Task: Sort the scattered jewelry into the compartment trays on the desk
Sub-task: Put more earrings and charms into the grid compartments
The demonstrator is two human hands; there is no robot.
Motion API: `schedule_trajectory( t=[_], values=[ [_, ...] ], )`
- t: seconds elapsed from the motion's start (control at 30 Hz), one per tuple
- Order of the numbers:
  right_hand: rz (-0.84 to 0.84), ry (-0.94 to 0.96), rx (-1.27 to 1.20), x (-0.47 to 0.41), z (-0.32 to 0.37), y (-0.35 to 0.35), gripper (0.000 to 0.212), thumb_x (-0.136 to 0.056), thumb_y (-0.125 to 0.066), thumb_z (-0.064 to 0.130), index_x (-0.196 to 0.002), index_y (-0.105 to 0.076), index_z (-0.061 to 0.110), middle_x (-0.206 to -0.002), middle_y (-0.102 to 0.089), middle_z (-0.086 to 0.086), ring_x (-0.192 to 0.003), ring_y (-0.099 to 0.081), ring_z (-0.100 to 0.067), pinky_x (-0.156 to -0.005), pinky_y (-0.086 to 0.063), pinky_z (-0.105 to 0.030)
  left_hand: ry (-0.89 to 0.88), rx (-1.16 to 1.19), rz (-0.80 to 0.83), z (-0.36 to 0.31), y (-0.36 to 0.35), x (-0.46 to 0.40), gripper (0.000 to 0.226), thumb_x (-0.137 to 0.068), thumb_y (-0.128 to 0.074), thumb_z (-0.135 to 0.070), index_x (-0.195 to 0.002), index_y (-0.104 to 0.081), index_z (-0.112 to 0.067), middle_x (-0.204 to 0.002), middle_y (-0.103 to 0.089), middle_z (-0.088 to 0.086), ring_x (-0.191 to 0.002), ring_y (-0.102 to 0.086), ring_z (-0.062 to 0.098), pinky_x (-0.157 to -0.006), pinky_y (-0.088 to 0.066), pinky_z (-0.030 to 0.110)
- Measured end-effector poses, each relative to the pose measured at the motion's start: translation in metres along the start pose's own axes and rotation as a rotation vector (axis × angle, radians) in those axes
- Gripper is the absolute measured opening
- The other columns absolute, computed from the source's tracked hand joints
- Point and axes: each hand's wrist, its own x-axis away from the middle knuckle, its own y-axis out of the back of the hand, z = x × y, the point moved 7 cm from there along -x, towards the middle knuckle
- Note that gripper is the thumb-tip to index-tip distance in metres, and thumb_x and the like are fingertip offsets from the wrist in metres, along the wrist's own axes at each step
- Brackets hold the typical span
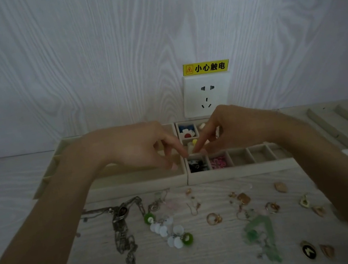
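Both hands over compartment tray (242, 170): left hand (134, 146) and right hand (231, 127) fingertips meeting, pinching something tiny, unidentifiable. Scattered jewelry (171, 229) in front of tray; light, tangly, lift by clasp.

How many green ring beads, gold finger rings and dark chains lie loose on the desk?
Green ring beads: 2
Gold finger rings: 2
Dark chain tangle: 1
Total: 5

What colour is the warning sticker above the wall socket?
Yellow with black characters; the warning sticker shows best in the head view.
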Motion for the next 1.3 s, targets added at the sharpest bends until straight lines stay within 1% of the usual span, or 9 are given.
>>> schedule_trajectory(
  t=[0.2, 0.37, 0.53, 0.63, 0.77, 0.9, 1.03, 1.13, 1.3],
  values=[
    [0.199, 0.077, 0.269, 0.017, -0.002, 0.004, 0.037, -0.095, -0.049, 0.017, -0.113, -0.062, 0.047, -0.086, -0.046, 0.023, -0.072, -0.044, 0.001, -0.067, -0.035, -0.013, 0.031, -0.046, 0.089, -0.008, -0.014, -0.002, 0.059, -0.067, -0.053, -0.064, -0.124, -0.050, -0.050, -0.088, -0.049, -0.025, -0.077, -0.046, -0.019, -0.064, -0.036, 0.004],
    [0.291, 0.086, 0.321, 0.011, -0.007, -0.014, 0.046, -0.096, -0.042, 0.011, -0.121, -0.057, 0.046, -0.127, -0.051, 0.019, -0.111, -0.050, -0.003, -0.098, -0.043, -0.025, 0.010, -0.109, 0.154, -0.011, -0.023, -0.003, 0.060, -0.078, -0.056, -0.065, -0.131, -0.052, -0.037, -0.103, -0.064, 0.007, -0.098, -0.057, 0.018, -0.092, -0.046, 0.038],
    [0.081, 0.113, 0.253, 0.007, -0.003, 0.007, 0.040, -0.096, -0.042, 0.008, -0.117, -0.063, 0.036, -0.083, -0.041, 0.031, -0.070, -0.045, 0.008, -0.063, -0.035, -0.008, 0.068, -0.161, 0.145, -0.012, -0.024, -0.005, 0.056, -0.083, -0.054, -0.056, -0.135, -0.045, -0.037, -0.092, -0.050, -0.013, -0.099, -0.049, 0.011, -0.089, -0.042, 0.024],
    [0.094, 0.098, 0.281, 0.005, -0.006, 0.002, 0.044, -0.095, -0.041, 0.005, -0.121, -0.060, 0.035, -0.080, -0.037, 0.029, -0.069, -0.041, 0.009, -0.064, -0.033, -0.007, 0.054, -0.159, 0.132, -0.012, -0.023, -0.005, 0.054, -0.082, -0.056, -0.056, -0.133, -0.049, -0.037, -0.097, -0.056, -0.003, -0.097, -0.052, 0.014, -0.088, -0.044, 0.027],
    [0.178, 0.093, 0.286, 0.003, -0.006, -0.009, 0.046, -0.095, -0.040, 0.005, -0.124, -0.058, 0.035, -0.091, -0.041, 0.028, -0.069, -0.037, 0.012, -0.068, -0.030, -0.007, 0.051, -0.135, 0.110, -0.011, -0.020, -0.005, 0.050, -0.080, -0.060, -0.054, -0.128, -0.053, -0.039, -0.084, -0.036, -0.028, -0.080, -0.044, -0.005, -0.069, -0.032, 0.007],
    [0.147, 0.094, 0.278, 0.006, -0.008, -0.001, 0.047, -0.095, -0.041, 0.004, -0.117, -0.061, 0.040, -0.076, -0.034, 0.030, -0.068, -0.039, 0.010, -0.064, -0.030, -0.007, 0.039, -0.130, 0.024, -0.008, -0.010, -0.004, 0.055, -0.073, -0.068, -0.055, -0.125, -0.054, -0.041, -0.088, -0.040, -0.027, -0.079, -0.044, -0.006, -0.065, -0.032, 0.009],
    [0.239, 0.081, 0.301, 0.007, -0.010, -0.010, 0.047, -0.096, -0.040, 0.007, -0.114, -0.063, 0.044, -0.099, -0.047, 0.034, -0.088, -0.049, 0.009, -0.081, -0.039, -0.010, 0.047, -0.156, 0.049, -0.009, -0.014, -0.003, 0.064, -0.070, -0.068, -0.057, -0.130, -0.049, -0.040, -0.088, -0.038, -0.030, -0.083, -0.045, -0.002, -0.072, -0.035, 0.013],
    [0.296, 0.086, 0.313, 0.005, -0.012, -0.022, 0.054, -0.093, -0.041, 0.004, -0.112, -0.061, 0.049, -0.138, -0.047, 0.016, -0.120, -0.050, -0.010, -0.105, -0.040, -0.033, 0.058, -0.146, 0.103, -0.011, -0.020, -0.004, 0.062, -0.074, -0.065, -0.058, -0.132, -0.049, -0.040, -0.096, -0.049, -0.016, -0.096, -0.050, 0.006, -0.085, -0.042, 0.021],
    [0.243, 0.095, 0.361, 0.005, -0.007, -0.016, 0.054, -0.093, -0.038, 0.002, -0.116, -0.061, 0.045, -0.118, -0.052, 0.025, -0.096, -0.052, 0.004, -0.091, -0.042, -0.018, 0.050, -0.178, 0.079, -0.013, -0.021, -0.005, 0.065, -0.073, -0.064, -0.060, -0.133, -0.048, -0.039, -0.099, -0.056, -0.005, -0.096, -0.054, 0.013, -0.086, -0.045, 0.027]
  ],
)
